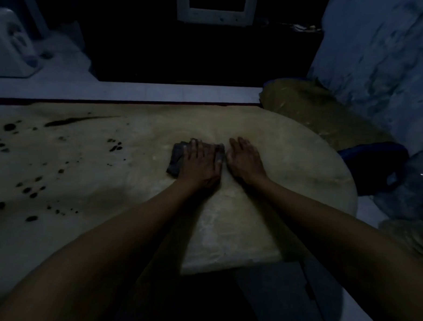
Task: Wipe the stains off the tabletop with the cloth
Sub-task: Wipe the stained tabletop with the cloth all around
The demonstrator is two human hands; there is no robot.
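While our left hand (200,163) pressed flat on the dark cloth (177,159) near the middle of the surface (263,225), our right hand (245,159) lay open and empty just beside it. We judged the wiping was under way; the stains (31,191) lay well apart to the left, so the next stroke had to travel that way.

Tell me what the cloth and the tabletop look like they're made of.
The cloth under the left hand looks like dark, soft woven fabric: it lies folded and limp. The tabletop looks like a smooth, matte, pale hard surface, perhaps laminate or painted wood; the dim light leaves that open. The stains sit on it as separate dark spots.
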